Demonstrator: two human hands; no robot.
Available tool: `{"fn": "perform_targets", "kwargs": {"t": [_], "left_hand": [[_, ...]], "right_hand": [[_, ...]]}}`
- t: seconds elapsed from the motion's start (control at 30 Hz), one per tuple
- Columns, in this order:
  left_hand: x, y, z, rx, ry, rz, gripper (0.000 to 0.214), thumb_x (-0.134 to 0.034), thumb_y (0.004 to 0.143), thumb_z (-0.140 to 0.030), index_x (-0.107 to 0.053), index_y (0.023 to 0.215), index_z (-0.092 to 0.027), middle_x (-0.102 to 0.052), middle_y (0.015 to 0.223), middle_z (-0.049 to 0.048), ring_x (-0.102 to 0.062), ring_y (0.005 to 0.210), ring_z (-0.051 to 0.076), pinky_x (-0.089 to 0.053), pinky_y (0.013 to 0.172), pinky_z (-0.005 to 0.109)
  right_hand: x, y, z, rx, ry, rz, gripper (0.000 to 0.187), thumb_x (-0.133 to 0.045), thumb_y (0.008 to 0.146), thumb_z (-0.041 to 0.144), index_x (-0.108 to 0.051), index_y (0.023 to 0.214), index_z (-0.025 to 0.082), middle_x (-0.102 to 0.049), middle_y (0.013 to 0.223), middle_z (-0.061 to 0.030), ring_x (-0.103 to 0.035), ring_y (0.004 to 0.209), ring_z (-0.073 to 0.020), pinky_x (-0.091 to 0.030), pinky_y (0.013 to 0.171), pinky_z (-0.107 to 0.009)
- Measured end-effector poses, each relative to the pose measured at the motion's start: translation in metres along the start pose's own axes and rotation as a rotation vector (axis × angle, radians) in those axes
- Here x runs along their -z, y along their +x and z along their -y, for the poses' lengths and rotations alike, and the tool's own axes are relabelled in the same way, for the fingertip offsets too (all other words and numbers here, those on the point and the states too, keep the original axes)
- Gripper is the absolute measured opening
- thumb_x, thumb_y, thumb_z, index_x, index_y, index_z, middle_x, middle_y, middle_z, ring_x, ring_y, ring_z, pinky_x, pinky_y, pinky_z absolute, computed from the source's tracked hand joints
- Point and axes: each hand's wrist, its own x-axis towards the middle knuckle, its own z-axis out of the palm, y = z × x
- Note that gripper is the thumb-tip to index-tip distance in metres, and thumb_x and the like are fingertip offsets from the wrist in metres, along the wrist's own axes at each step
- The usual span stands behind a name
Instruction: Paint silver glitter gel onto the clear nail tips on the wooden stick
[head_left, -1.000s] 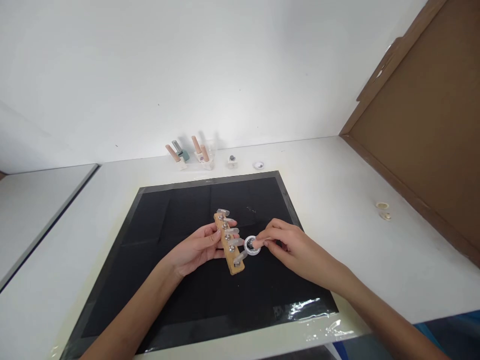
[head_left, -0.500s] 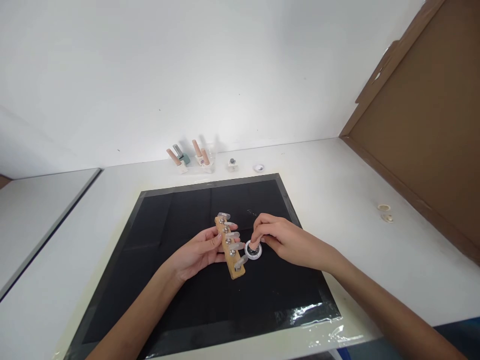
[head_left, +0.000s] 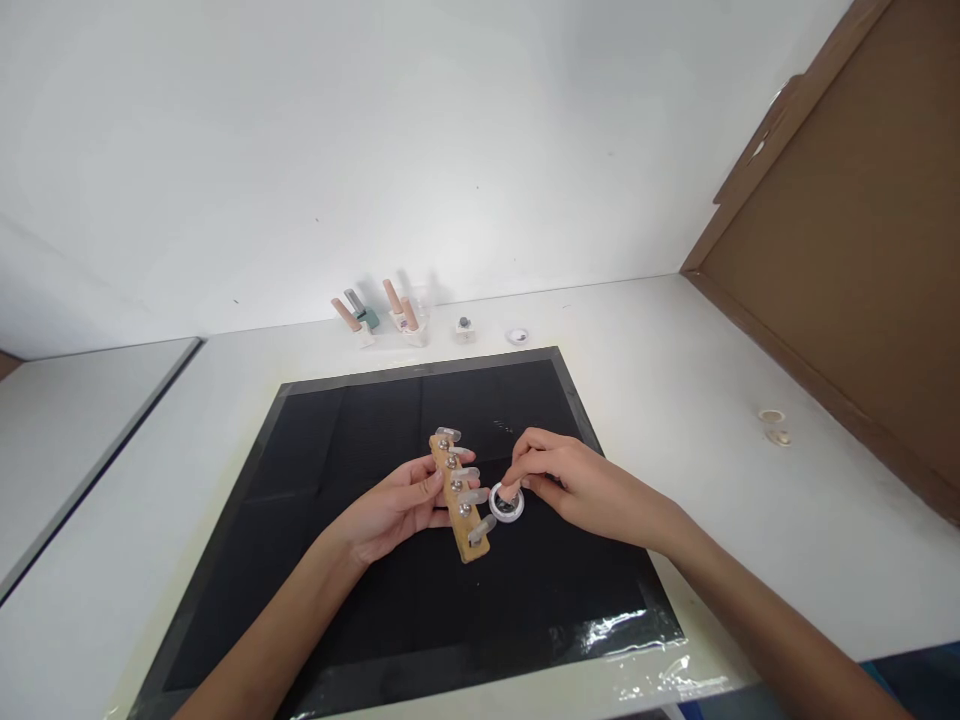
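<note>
My left hand (head_left: 405, 508) grips a wooden nail-tip stand (head_left: 471, 548) from its left side, tilted over the black mat. Several clear nail tips (head_left: 472, 496) stick out to the right from the stand's round metal holders. My right hand (head_left: 562, 475) is just right of the stand, its fingers pinched and pointing down into a small round white-rimmed pot (head_left: 507, 518) with a dark inside. A peach-coloured tip shows in the pot; I cannot tell whether it is a finger or a held thing. The pot is close beside the lower nail tips.
Nail polish bottles (head_left: 365, 336) with peach and grey caps stand in a clear holder near the wall. A small bottle (head_left: 464, 330) and a round lid (head_left: 517, 337) lie right of them. Two small round pieces (head_left: 778, 438) lie far right, near a cardboard panel (head_left: 847, 270).
Both hands stay almost in place. The stand's lower end has shifted very slightly downward, and the right fingers remain at the round pot.
</note>
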Motion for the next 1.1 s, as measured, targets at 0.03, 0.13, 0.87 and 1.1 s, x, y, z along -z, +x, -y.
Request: {"fn": "perform_targets", "kwargs": {"t": [0.03, 0.13, 0.87, 1.1], "left_hand": [[0.000, 0.000, 0.000, 0.000, 0.001, -0.003, 0.038, -0.074, 0.077, -0.028, -0.064, 0.112, -0.017, -0.073, 0.101, 0.0086, -0.066, 0.101, 0.025, -0.049, 0.087, 0.039], [0.000, 0.001, 0.000, -0.008, -0.005, -0.011, 0.040, -0.073, 0.077, -0.028, -0.063, 0.113, -0.016, -0.073, 0.103, 0.0100, -0.064, 0.107, 0.027, -0.047, 0.092, 0.044], [-0.017, -0.017, -0.002, -0.133, 0.049, 0.089, 0.050, -0.067, 0.083, -0.019, -0.049, 0.128, -0.029, -0.069, 0.095, 0.0038, -0.065, 0.086, 0.015, -0.051, 0.075, 0.026], [-0.031, -0.019, 0.006, -0.065, 0.007, 0.068, 0.042, -0.063, 0.086, -0.032, -0.051, 0.125, -0.024, -0.070, 0.090, 0.0061, -0.067, 0.082, 0.018, -0.053, 0.072, 0.028]], "right_hand": [[0.003, -0.001, 0.000, -0.005, 0.006, -0.005, 0.031, -0.044, 0.089, 0.005, -0.069, 0.092, 0.022, -0.057, 0.095, -0.0020, -0.056, 0.076, -0.0112, -0.043, 0.063, -0.024], [0.011, -0.006, 0.001, -0.049, 0.015, -0.025, 0.025, -0.046, 0.089, 0.011, -0.069, 0.090, 0.022, -0.057, 0.095, -0.0018, -0.053, 0.066, -0.0098, -0.039, 0.054, -0.023], [0.015, -0.014, -0.006, 0.107, 0.480, -0.267, 0.017, -0.052, 0.092, 0.024, -0.068, 0.096, 0.026, -0.058, 0.086, -0.0022, -0.055, 0.073, -0.0132, -0.042, 0.059, -0.027], [0.008, -0.015, -0.008, 0.156, 0.655, -0.308, 0.018, -0.055, 0.089, 0.017, -0.070, 0.093, 0.026, -0.053, 0.091, -0.0029, -0.052, 0.069, -0.0110, -0.046, 0.053, -0.024]]}}
